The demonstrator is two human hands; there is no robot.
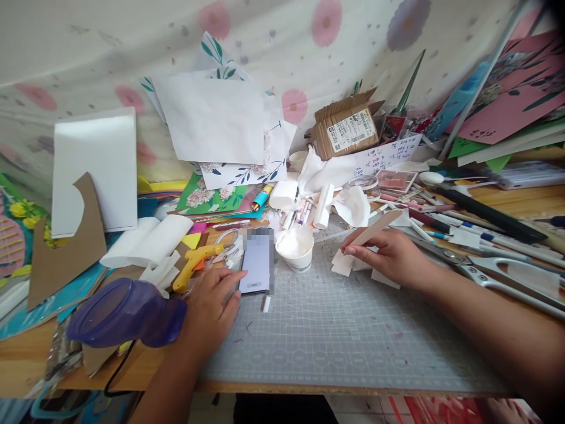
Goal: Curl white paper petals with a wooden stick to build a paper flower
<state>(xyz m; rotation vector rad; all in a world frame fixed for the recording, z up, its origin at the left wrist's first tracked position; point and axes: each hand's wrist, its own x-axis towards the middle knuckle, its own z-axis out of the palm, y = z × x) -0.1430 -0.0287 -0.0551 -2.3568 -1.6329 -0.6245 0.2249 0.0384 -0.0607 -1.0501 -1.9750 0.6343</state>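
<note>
My left hand (212, 303) rests at the left edge of a phone (256, 262), its index fingertip at the lit screen and its fingers spread, holding nothing. My right hand (386, 253) pinches a flat, light wooden stick (377, 227) over some white paper pieces (342, 263) on the grey cutting mat (326, 335). Between the hands, just right of the phone, stands a white paper cup (295, 250) with a white substance inside. A small white piece (266, 304) lies below the phone.
A yellow glue gun (194, 268) and a purple container (128, 312) sit at the left. Large scissors (494, 274) and many pens lie at the right. Behind are white paper rolls (145, 241), an open cardboard box (346, 126) and propped white sheets (216, 118).
</note>
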